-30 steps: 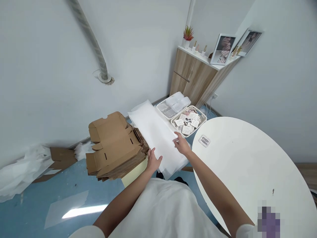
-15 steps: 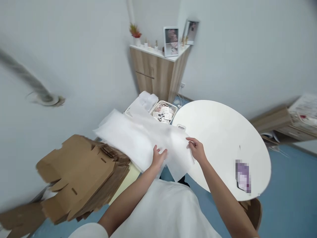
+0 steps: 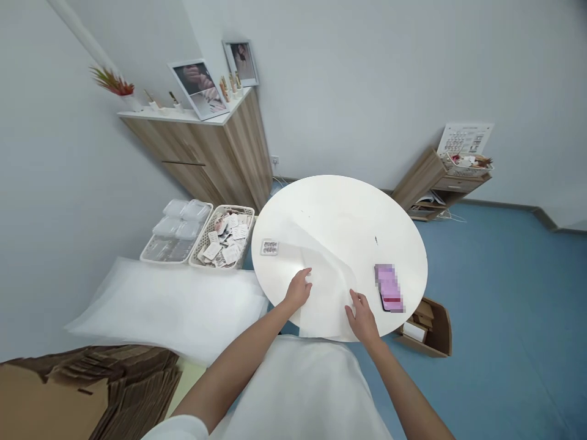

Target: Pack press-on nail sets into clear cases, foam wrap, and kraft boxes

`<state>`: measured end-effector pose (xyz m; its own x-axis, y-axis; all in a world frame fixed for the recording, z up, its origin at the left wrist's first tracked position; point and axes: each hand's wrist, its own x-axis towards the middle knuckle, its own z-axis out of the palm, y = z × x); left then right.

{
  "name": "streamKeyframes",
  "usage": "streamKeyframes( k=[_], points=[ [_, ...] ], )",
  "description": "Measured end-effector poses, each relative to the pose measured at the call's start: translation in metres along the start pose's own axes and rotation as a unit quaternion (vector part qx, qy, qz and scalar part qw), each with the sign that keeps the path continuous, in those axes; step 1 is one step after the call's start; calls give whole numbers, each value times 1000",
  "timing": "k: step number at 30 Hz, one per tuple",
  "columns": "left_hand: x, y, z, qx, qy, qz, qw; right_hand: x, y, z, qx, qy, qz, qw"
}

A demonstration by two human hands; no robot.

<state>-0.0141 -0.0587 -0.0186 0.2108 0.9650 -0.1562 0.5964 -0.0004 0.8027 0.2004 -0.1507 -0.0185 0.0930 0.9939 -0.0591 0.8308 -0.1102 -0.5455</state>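
A thin, translucent white sheet [image 3: 323, 287] lies on the round white table [image 3: 343, 195], its lower end at the edge in front of me. My left hand [image 3: 299, 289] is at the sheet's left side, fingers stretched and thumb apart. Against the sheet's right edge rests my right hand [image 3: 362, 315], thumb spread away from the fingers. Neither hand visibly grips the sheet. A small clear case with dark items [image 3: 269, 247] lies on the table beyond my left hand. To the right of my right hand is a phone [image 3: 389, 288], its screen blurred out.
A stack of white sheets [image 3: 174, 299] lies left of the table, near flat brown cardboard boxes [image 3: 55, 397]. Behind it stand a basket of small cards [image 3: 224, 238] and a tray of clear packs [image 3: 177, 229]. An open carton [image 3: 433, 333] sits on the floor at right.
My view has turned right. Both hands moved from over the stack to the table, bringing one sheet down flat there. My right hand's fingers, earlier at the sheet's edge, have spread.
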Motion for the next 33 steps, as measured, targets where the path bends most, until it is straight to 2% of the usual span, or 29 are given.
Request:
streamKeyframes(
  k=[5,10,15,17,19,23,27,33],
  points=[
    [31,4,22,78,3,-18,997,14,31,-10,-49,-72,-3,996],
    [39,-2,26,151,-5,-54,987,39,43,-21,-113,-132,-47,984],
    [29,9,32,269,78,-100,955,54,41,-25,-141,-115,-94,979],
    [22,14,36,293,43,-80,952,65,38,-22,-130,-132,-136,973],
    [15,16,42,302,-24,-61,951,77,36,-17,-119,-166,-166,965],
    [6,15,47,320,-98,-69,940,94,41,-2,-123,-223,-162,953],
    [3,13,48,331,-111,-67,935,93,54,4,-134,-235,-165,948],
    [-2,14,56,343,-115,-83,928,93,66,1,-117,-231,-177,950]
  ],
)
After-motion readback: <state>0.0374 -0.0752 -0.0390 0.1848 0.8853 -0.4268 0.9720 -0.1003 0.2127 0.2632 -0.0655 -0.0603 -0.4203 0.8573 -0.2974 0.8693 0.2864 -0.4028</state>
